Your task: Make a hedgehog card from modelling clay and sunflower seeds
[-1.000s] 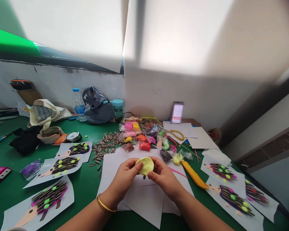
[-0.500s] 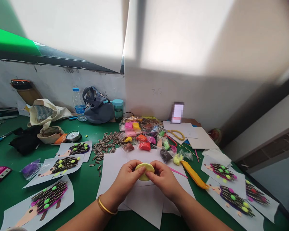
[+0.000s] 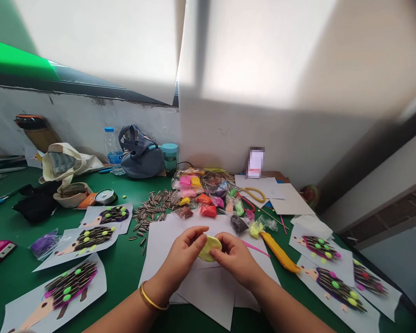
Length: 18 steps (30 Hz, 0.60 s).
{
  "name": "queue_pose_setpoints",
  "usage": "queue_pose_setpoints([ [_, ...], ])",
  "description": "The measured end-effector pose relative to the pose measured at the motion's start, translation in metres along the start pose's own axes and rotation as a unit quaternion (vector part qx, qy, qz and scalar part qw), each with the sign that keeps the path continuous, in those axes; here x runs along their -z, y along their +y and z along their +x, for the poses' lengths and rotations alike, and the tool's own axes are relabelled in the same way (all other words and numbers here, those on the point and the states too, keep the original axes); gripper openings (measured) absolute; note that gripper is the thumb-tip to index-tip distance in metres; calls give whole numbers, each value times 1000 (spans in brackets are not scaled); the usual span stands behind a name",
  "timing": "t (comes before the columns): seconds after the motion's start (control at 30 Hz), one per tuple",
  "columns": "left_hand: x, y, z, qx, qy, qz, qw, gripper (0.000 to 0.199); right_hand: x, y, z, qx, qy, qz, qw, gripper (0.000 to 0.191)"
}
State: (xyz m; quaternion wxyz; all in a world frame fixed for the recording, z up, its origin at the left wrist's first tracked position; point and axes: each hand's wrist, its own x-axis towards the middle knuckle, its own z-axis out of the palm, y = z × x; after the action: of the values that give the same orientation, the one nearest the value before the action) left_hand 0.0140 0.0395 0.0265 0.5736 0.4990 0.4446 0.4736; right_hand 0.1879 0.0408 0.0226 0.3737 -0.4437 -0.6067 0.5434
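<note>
A flat, round piece of pale yellow clay (image 3: 210, 249) is between my hands, above the white paper sheets (image 3: 208, 282). My right hand (image 3: 235, 256) pinches its right side, thumb on the face and fingers behind. At its left edge my left hand (image 3: 187, 252), below a gold bangle, has the thumb and fingers close round the rim, with the index finger raised a little. Beyond the hands lie bagged lumps of coloured clay (image 3: 208, 211) and a pile of striped seeds (image 3: 152, 208).
Hedgehog pictures with seed spines lie at left (image 3: 71, 286) and right (image 3: 336, 286). A yellow tool (image 3: 280, 252), yellow-handled scissors (image 3: 254, 193) and a pink stick (image 3: 256, 249) are nearby. A blue-grey bag (image 3: 142, 157), a bottle (image 3: 113, 148) and a phone (image 3: 255, 163) stand at the back.
My left fingers have lifted and shifted slightly on the clay's left edge. More of the yellow disc's face shows, and it is turned a little.
</note>
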Motion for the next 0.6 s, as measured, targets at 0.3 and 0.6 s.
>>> queue_pose_setpoints([
  [0.3,-1,-2,0,10,-2,-10,1000,34,0,1,0,13,-6,-45,999,15],
  [0.6,-1,1,1,-23,9,24,999,23,3,4,0,33,-11,-38,999,33],
])
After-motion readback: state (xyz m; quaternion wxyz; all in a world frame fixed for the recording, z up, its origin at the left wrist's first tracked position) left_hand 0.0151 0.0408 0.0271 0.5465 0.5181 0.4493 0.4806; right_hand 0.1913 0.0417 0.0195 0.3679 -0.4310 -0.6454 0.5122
